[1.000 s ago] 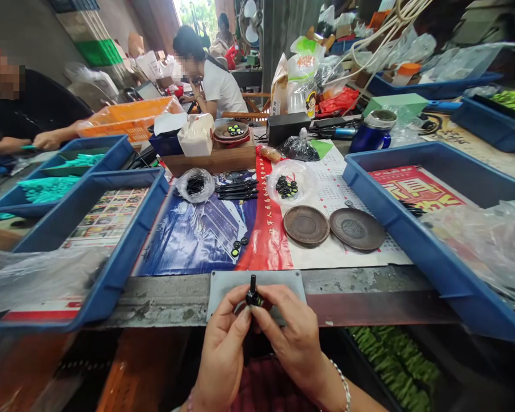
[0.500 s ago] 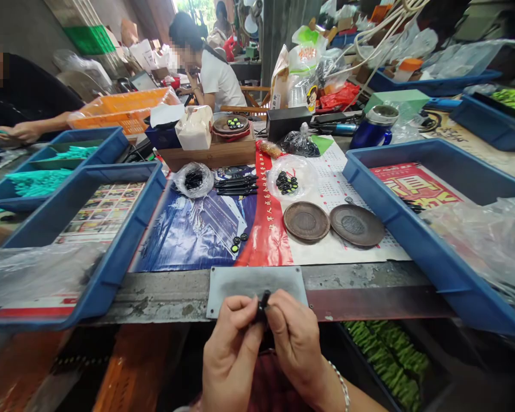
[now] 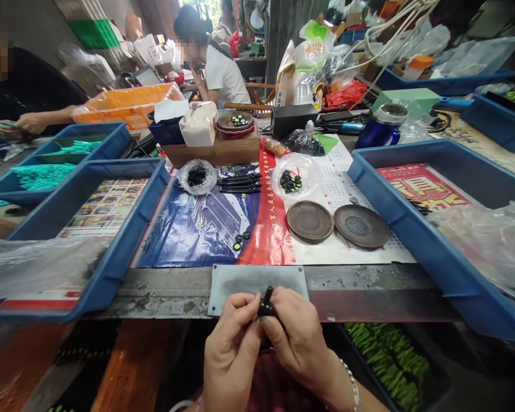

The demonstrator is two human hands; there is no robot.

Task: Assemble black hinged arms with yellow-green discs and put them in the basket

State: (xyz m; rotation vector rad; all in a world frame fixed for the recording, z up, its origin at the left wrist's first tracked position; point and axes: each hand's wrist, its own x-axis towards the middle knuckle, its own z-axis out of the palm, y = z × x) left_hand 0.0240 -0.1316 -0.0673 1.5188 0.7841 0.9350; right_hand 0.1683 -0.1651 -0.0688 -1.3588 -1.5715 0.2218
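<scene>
Both my hands meet over the near edge of the bench, in front of a grey metal plate [image 3: 257,280]. Between them is a small black plastic part [image 3: 266,303] with a short stem pointing up; its exact kind is hard to make out. My left hand [image 3: 234,346] pinches it from the left with thumb and forefinger. From the other side my right hand [image 3: 296,335] closes its thumb and curled fingers on the same part. Beyond the plate lie a few small black discs [image 3: 240,237], one with a yellow-green centre.
Blue trays stand left [image 3: 131,234] and right [image 3: 395,229]. Between them are brown round dishes [image 3: 309,221], a plastic bowl of black discs [image 3: 290,182], black slender pieces [image 3: 240,183] and a bag of black parts [image 3: 197,176]. Co-workers sit at the left and back.
The black part's stem now shows more plainly above my fingers. My right thumb has shifted lower against the part. The view has moved slightly.
</scene>
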